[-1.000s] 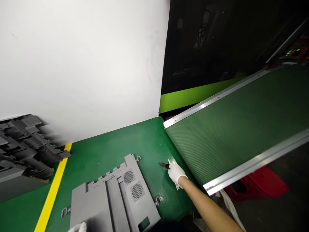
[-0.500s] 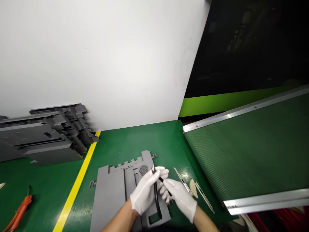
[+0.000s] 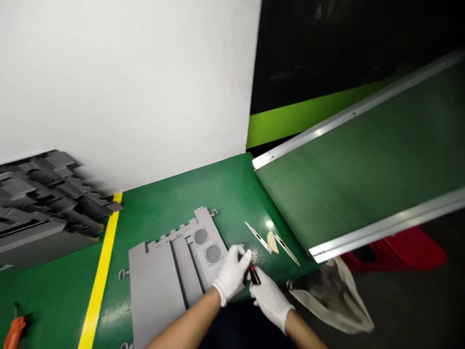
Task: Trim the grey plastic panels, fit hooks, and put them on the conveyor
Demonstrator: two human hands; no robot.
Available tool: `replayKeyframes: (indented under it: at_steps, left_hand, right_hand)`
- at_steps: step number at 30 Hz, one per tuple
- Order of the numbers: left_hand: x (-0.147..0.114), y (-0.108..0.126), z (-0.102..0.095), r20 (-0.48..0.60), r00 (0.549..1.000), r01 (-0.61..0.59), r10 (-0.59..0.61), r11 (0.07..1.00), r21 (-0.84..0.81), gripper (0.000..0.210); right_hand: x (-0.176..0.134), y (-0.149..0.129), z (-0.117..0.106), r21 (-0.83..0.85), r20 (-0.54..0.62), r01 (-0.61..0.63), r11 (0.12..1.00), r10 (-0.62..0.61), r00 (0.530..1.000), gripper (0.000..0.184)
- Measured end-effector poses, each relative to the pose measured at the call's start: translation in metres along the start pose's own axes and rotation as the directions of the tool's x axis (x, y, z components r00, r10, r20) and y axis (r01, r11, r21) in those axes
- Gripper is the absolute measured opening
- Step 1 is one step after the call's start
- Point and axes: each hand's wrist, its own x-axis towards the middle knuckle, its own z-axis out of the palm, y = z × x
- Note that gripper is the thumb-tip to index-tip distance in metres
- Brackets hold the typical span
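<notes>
In front of me both gloved hands meet at the right edge of a grey plastic panel [image 3: 156,281], which has two round mesh grilles and metal hooks at its sides. Between them are black-handled pliers [image 3: 255,277] with a bit of red showing; the jaws are hidden now. The fingers of my left hand [image 3: 233,272] close around the head end. My right hand [image 3: 269,296] is wrapped around the handle side. Just beyond the hands lie two slim, pale knife-like tools [image 3: 258,237] and a flat cream-coloured piece [image 3: 272,242].
Stacked grey panels [image 3: 47,203] lean at the left, past a yellow stripe [image 3: 101,276] on the green table [image 3: 181,194]. An orange-handled tool [image 3: 15,332] lies front left. A metal-edged green conveyor [image 3: 356,169] rises at the right, with an open whitish bag [image 3: 337,295] below it.
My view has swung to the right and down. Both hands have shifted toward the panel's right edge, and the pliers have turned, so their metal jaws and long handle no longer show.
</notes>
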Motion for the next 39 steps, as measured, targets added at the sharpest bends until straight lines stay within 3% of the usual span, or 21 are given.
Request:
replayKeyframes:
  at_steps: [2,5,7,10,15,22,39]
  left_hand:
    - [0.026,-0.008,-0.016,-0.049,0.991,-0.097,0.123,0.927,0.363,0.027]
    - [0.06,-0.032,-0.038,0.033,0.957,-0.215,0.287,0.63,0.746,0.03]
    - [0.072,-0.048,-0.045,0.172,0.924,-0.322,0.34,0.451,0.832,0.037]
    - [0.073,-0.062,-0.047,0.285,0.89,-0.401,0.357,0.312,0.861,0.043]
    - [0.071,-0.064,-0.041,0.27,0.891,-0.38,0.366,0.271,0.885,0.047]
    - [0.07,-0.063,-0.037,0.244,0.89,-0.359,0.386,0.261,0.896,0.045]
    - [0.068,-0.062,-0.036,0.231,0.889,-0.363,0.395,0.302,0.881,0.042]
  right_hand:
    - [0.0,0.016,-0.016,-0.267,-0.104,-0.092,0.959,0.066,0.992,0.017]
    - [-0.001,0.036,-0.027,-0.471,-0.131,-0.183,0.863,0.138,0.982,0.016]
    - [0.0,0.046,-0.023,-0.488,-0.091,-0.201,0.849,0.179,0.98,0.016]
    - [-0.002,0.058,-0.012,-0.48,-0.062,-0.204,0.853,0.199,0.978,0.014]
    - [-0.007,0.069,-0.005,-0.488,-0.05,-0.151,0.86,0.144,0.988,0.016]
    - [0.001,0.053,0.0,-0.544,-0.008,-0.11,0.832,0.126,0.992,0.048]
    - [0.005,0.041,0.0,-0.511,-0.013,-0.153,0.846,0.17,0.985,0.064]
